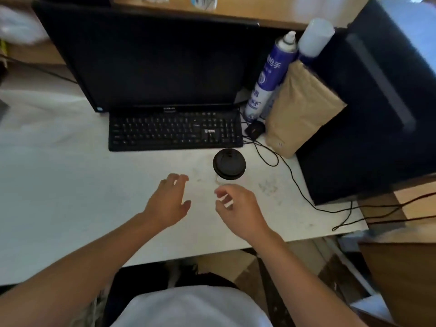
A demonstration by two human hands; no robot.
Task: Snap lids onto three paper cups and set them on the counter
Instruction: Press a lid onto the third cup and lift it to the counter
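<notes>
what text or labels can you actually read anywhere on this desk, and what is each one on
"枪手" (first character unsure): large white characters on the blue spray can.
Smaller print lower on the same can: too blurred to read.
Brand badge on the monitor, on its lower bezel: too blurred to read.
White label on the keyboard, right of centre: too small to read.
Black cup lid: no readable text.

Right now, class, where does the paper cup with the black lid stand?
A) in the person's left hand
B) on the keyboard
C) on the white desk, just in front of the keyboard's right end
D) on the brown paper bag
C: the lidded paper cup stands on the white desk in front of the keyboard, and neither the left hand nor the right hand holds it.
</notes>
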